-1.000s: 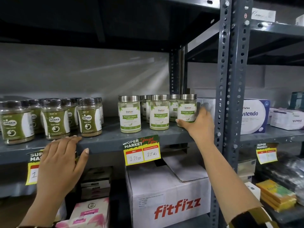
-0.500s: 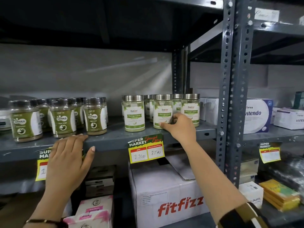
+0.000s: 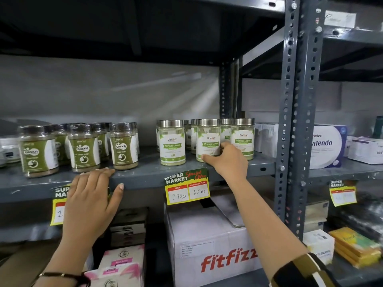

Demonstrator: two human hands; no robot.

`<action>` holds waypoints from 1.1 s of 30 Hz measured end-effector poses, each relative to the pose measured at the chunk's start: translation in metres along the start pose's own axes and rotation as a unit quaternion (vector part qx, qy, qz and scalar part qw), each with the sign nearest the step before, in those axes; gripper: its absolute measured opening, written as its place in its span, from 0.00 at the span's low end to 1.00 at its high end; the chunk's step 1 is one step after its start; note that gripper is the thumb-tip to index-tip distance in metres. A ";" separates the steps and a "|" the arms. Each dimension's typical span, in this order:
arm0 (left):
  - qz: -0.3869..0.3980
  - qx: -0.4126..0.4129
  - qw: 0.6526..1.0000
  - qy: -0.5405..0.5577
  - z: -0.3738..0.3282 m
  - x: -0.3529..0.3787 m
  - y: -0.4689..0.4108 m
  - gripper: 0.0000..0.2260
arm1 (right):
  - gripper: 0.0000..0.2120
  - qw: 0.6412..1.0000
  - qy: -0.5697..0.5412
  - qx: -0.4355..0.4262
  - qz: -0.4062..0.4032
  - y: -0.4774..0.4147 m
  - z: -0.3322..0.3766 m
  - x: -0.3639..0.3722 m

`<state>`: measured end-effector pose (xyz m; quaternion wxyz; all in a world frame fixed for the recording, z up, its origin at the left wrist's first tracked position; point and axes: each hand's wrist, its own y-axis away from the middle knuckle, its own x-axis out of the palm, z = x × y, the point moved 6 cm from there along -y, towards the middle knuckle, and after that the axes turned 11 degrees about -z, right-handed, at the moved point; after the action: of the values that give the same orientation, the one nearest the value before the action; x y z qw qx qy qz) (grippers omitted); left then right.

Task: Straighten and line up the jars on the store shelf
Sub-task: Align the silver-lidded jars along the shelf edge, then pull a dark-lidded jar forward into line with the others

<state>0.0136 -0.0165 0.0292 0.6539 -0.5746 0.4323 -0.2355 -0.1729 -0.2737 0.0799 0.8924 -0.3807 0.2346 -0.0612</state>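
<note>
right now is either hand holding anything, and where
The right hand grips the middle white-labelled, steel-lidded moringa jar low on its side; the left hand only rests on the grey shelf edge.

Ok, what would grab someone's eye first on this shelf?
Likely the right hand gripping the middle front Moringa jar, mid-shelf among its steel-lidded neighbours. Next, the yellow price tag on the shelf edge below, and the left hand resting on that edge in front of the green Gaska jars.

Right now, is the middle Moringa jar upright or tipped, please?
Upright: the middle Moringa jar stands on the shelf, lid level, right hand touching it.
</note>
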 end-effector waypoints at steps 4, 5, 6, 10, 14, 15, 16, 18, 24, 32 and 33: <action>-0.006 0.003 1.000 0.000 0.001 0.000 0.001 0.22 | 0.20 1.000 -0.011 0.009 -0.001 0.000 -0.001 0.000; -0.009 0.003 1.000 0.001 0.001 0.000 0.001 0.22 | 0.20 1.000 -0.009 0.008 0.001 0.000 -0.001 0.000; -0.012 0.003 1.000 0.002 0.001 0.000 0.000 0.22 | 0.21 1.000 -0.008 0.009 0.005 0.000 -0.001 0.001; -0.017 0.004 1.000 0.002 0.001 0.001 0.000 0.22 | 0.24 0.999 -0.007 -0.015 -0.046 0.005 0.005 -0.009; -0.013 0.003 1.000 0.002 0.002 0.001 0.001 0.22 | 0.18 0.955 -0.093 -0.160 -0.233 0.037 0.051 -0.036; -0.010 0.002 1.000 0.003 0.002 0.001 0.001 0.22 | 0.16 0.951 -0.143 -0.182 -0.207 0.043 0.066 -0.033; -0.006 0.000 1.000 0.003 0.003 0.001 0.001 0.22 | 0.14 0.950 -0.192 -0.193 -0.154 0.049 0.081 -0.024; 0.001 -0.003 1.000 0.000 0.004 0.002 0.001 0.22 | 0.15 0.947 -0.255 -0.194 -0.033 0.056 0.110 -0.001; 0.014 0.002 1.000 -0.006 0.006 0.003 0.001 0.21 | 0.21 0.957 -0.196 -0.133 0.170 0.074 0.161 0.061; 0.001 0.003 1.000 0.006 0.005 0.001 0.000 0.20 | 0.19 0.969 -0.150 -0.087 0.176 0.070 0.164 0.088; -0.001 0.002 1.000 0.007 0.006 0.001 0.000 0.19 | 0.19 0.970 -0.147 -0.085 0.174 0.069 0.164 0.089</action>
<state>0.0190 -0.0143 0.0288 0.6519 -0.5715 0.4362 -0.2412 -0.0227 -0.1440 0.0960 0.8784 -0.4132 0.1676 0.1722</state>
